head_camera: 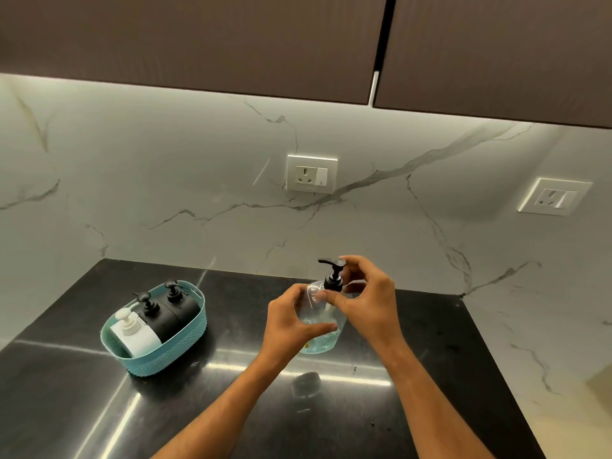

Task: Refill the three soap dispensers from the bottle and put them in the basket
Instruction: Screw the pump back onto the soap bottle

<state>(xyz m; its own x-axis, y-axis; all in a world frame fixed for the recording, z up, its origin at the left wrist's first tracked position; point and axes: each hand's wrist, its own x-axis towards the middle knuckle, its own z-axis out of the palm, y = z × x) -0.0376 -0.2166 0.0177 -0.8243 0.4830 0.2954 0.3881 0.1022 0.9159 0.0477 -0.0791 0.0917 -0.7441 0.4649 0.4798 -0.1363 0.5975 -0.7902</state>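
A clear plastic bottle (323, 339) with a little pale liquid stands on the black counter, right of centre. My left hand (291, 323) grips its body. My right hand (366, 299) pinches the black pump cap (333, 276) at the bottle's neck. To the left, a teal basket (185, 346) holds three dispensers: a white one (135, 336) at the front and two black ones (159, 318) (182, 304) behind it.
The black counter (231, 409) reflects light and ends at a marble wall behind and to the right. A wall socket (311, 173) sits above the bottle, a second socket (554, 196) further right. Dark cabinets (198, 41) hang overhead.
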